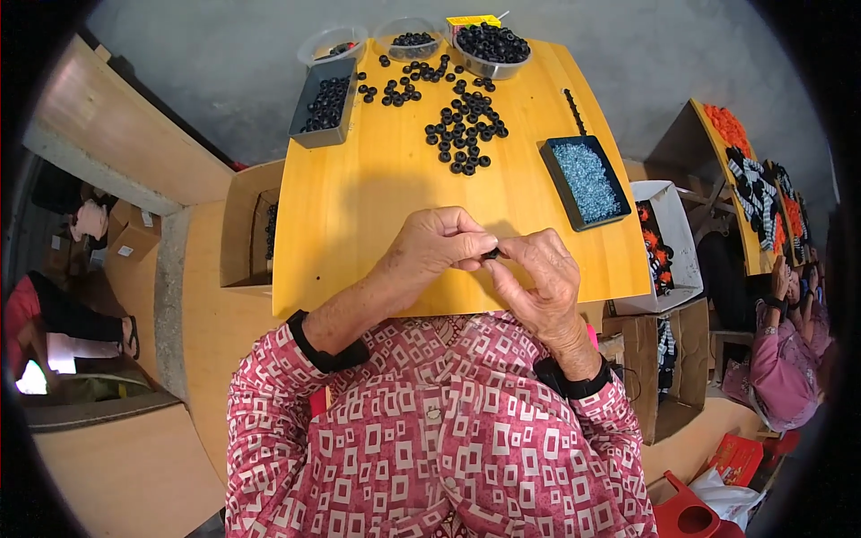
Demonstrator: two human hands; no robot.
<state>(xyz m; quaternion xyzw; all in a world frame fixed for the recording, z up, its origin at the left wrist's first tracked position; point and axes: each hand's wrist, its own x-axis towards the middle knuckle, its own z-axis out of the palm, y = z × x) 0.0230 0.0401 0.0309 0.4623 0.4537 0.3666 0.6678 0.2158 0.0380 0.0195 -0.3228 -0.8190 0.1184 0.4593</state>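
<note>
My left hand [435, 247] and my right hand [543, 278] meet over the near edge of the yellow table, fingertips pinched together. Between them is a small black round piece [491, 254], mostly covered by the fingers. Farther up the table lie several loose black ring-like pieces [462, 130], with holes in their middles. To the right of my hands, a black tray [613, 218] holds many tiny clear bluish pieces [587, 179]. A dark rectangular tray [321, 139] at the far left contains more black rings.
Clear round tubs [507, 70] with black pieces line the table's far edge. A dark jointed strip [574, 112] lies behind the bluish pieces' tray. Cardboard boxes [247, 224] flank the table [359, 206]. At right, another person [789, 368] sits by a table with orange and black items.
</note>
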